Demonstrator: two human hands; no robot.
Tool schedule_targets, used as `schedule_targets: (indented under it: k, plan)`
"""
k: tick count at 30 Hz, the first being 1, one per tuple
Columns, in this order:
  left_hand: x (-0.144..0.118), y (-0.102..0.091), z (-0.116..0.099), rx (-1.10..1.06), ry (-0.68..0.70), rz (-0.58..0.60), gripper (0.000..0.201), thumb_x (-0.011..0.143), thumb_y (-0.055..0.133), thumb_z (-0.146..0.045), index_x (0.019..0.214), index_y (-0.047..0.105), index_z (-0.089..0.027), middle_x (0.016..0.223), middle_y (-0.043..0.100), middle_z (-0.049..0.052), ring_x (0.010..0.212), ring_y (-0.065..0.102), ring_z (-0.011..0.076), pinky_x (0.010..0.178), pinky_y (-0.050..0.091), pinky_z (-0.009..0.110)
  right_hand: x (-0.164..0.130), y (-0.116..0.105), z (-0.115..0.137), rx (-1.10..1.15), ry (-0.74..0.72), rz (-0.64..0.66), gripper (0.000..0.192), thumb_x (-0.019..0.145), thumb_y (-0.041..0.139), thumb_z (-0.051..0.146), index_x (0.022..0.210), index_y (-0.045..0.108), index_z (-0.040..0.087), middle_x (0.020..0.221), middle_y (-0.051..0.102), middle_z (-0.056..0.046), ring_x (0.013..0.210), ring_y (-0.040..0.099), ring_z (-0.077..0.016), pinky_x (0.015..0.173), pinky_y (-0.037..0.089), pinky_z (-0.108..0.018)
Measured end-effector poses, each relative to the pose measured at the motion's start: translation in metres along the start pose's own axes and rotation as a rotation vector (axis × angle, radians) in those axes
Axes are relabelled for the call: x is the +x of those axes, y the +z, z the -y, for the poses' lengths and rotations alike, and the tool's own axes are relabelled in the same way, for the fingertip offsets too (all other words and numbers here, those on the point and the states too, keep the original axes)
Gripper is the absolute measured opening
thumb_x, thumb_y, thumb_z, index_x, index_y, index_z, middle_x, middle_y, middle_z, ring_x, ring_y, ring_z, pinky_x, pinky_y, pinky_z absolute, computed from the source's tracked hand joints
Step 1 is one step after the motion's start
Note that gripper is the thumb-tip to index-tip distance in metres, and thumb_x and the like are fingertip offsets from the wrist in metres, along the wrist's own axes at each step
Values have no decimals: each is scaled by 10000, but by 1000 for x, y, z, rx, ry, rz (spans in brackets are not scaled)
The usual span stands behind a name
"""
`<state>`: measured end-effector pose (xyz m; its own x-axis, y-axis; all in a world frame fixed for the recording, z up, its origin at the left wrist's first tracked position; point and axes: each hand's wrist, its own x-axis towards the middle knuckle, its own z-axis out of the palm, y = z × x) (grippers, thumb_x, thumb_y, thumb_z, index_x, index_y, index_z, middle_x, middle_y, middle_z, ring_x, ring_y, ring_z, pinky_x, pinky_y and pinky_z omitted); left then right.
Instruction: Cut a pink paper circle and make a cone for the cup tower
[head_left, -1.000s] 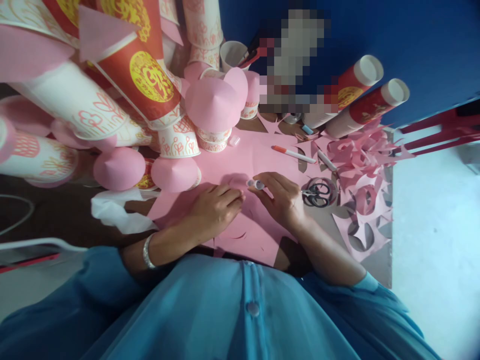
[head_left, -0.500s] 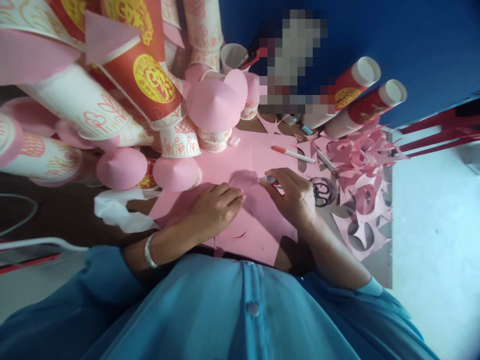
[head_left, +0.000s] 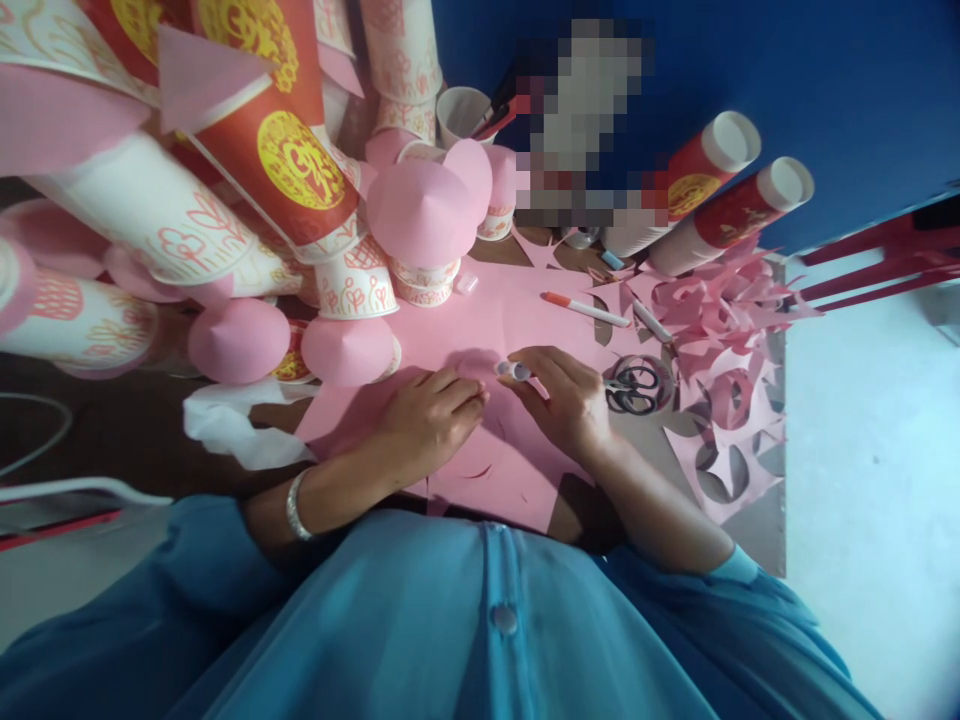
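Observation:
My right hand (head_left: 566, 400) is closed around a small whitish glue stick (head_left: 514, 371), its end pointing left, low over the pink paper (head_left: 517, 310). Just to the left, my left hand (head_left: 435, 415) lies with curled fingers pressed together on the pink paper; the fingertips seem to pinch its edge, though they partly hide it. A small clear cap (head_left: 466, 283) sits on the paper beyond my hands. Black-handled scissors (head_left: 634, 390) lie right of my right hand, by a roll of tape (head_left: 664, 385).
Stacked printed paper cups (head_left: 356, 275) with pink paper cones (head_left: 424, 210) crowd the left. An orange-and-white marker (head_left: 585, 308) lies behind my hands. Cut pink scraps (head_left: 724, 390) pile along the right edge. Tall red-and-white cup stacks (head_left: 735, 200) lean at the back right.
My right hand has moved a little left with the glue stick, closer to my left hand, and more of the scissors shows. My left hand has hardly moved.

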<state>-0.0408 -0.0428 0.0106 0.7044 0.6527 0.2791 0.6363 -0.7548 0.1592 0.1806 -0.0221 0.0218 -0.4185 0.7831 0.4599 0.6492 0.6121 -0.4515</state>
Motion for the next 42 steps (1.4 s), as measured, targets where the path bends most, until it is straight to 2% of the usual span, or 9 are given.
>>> schedule_targets:
  k: [4, 9, 16, 20, 25, 28, 33, 38, 42]
  plan:
    - [0, 0, 0, 7, 0, -16, 140, 977, 618, -141, 1044, 740, -152, 962, 770, 60, 893, 696, 221, 732, 547, 362, 2, 0, -4, -40, 32, 20, 113, 1025, 620, 275, 1027, 691, 186, 924, 775, -80, 836, 734, -190, 747, 563, -283]
    - [-2, 3, 0, -17, -13, -14, 186, 983, 605, -141, 1114, 737, -153, 1069, 782, 78, 916, 695, 225, 763, 559, 371, 4, -10, -8, -116, 24, 17, 111, 1021, 609, 259, 1004, 684, 179, 892, 760, -79, 790, 718, -195, 690, 545, -289]
    - [-3, 6, 0, -35, -24, -21, 185, 974, 617, -137, 1113, 738, -156, 1113, 783, 63, 956, 698, 226, 801, 579, 366, 2, -19, -2, -102, 102, -133, 87, 994, 657, 252, 1059, 697, 212, 943, 781, -70, 835, 743, -192, 762, 591, -309]
    - [-2, 5, 1, -36, -20, -10, 176, 981, 609, -142, 1101, 736, -161, 1082, 780, 71, 950, 701, 229, 789, 579, 374, 1, -6, 2, 6, 39, -65, 87, 995, 661, 242, 1066, 690, 201, 954, 784, -76, 878, 753, -191, 792, 601, -296]
    - [-1, 3, 1, -24, -3, -2, 151, 970, 612, -125, 1049, 738, -151, 953, 767, 70, 892, 703, 230, 739, 565, 371, -1, 7, -2, 3, 11, -6, 82, 1008, 645, 247, 1066, 682, 202, 962, 781, -79, 888, 748, -195, 794, 591, -294]
    - [0, 2, 0, -23, -2, -14, 140, 964, 625, -128, 1037, 743, -146, 969, 773, 73, 887, 699, 232, 736, 564, 371, 2, 4, -5, -35, 12, 0, 79, 1017, 628, 249, 1042, 679, 194, 930, 771, -76, 850, 738, -194, 760, 581, -292]
    - [-2, 6, 0, -58, -36, -2, 202, 993, 592, -152, 1132, 739, -154, 1083, 783, 87, 936, 700, 234, 774, 577, 387, 4, -9, -8, -137, 12, -50, 69, 1006, 632, 238, 1035, 673, 190, 910, 767, -69, 808, 732, -194, 711, 580, -299]
    - [-2, 7, 0, -52, -37, 3, 202, 989, 592, -136, 1127, 739, -149, 1115, 784, 71, 952, 704, 224, 814, 588, 370, 3, -26, -6, -101, 146, -248, 68, 960, 697, 225, 1028, 697, 231, 917, 771, -39, 791, 717, -173, 732, 604, -309]
    - [-1, 5, 1, -51, -34, -26, 169, 990, 608, -158, 1090, 745, -150, 1092, 789, 55, 951, 709, 227, 797, 587, 368, 1, -29, -8, 287, 408, -225, 86, 950, 703, 290, 1019, 726, 243, 961, 770, -28, 809, 718, -169, 704, 614, -312]
